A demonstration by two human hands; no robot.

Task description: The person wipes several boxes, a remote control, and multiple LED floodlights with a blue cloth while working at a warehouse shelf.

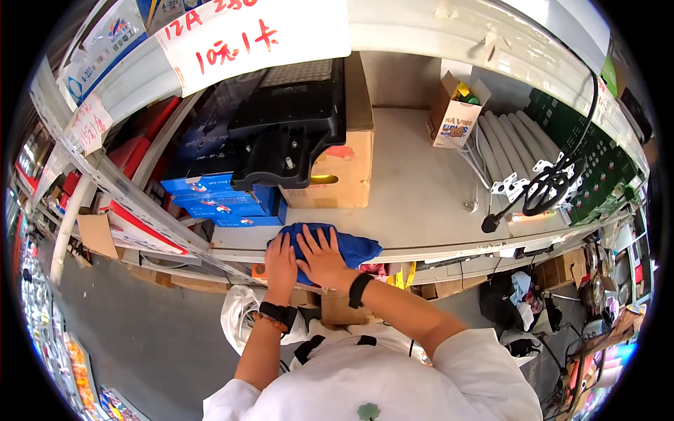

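Note:
A crumpled blue cloth (360,248) lies over the front edge of a pale shelf (410,210). My left hand (280,267) presses on its left part, fingers extended. Beside it, my right hand (322,259) rests flat on the cloth with its fingers spread. The cloth's underside is hidden. Just behind my hands stand stacked blue cartons (237,213) and a brown cardboard box (342,184). A black street light head (287,118) sits on top of these, its mounting end towards me.
Farther right on the shelf are a small open carton (455,118), several grey tubes (508,142), a coiled black cable with a plug (547,192) and dark green boxes (595,163). A metal upright (152,205) stands left. Below hangs a white plastic bag (237,316).

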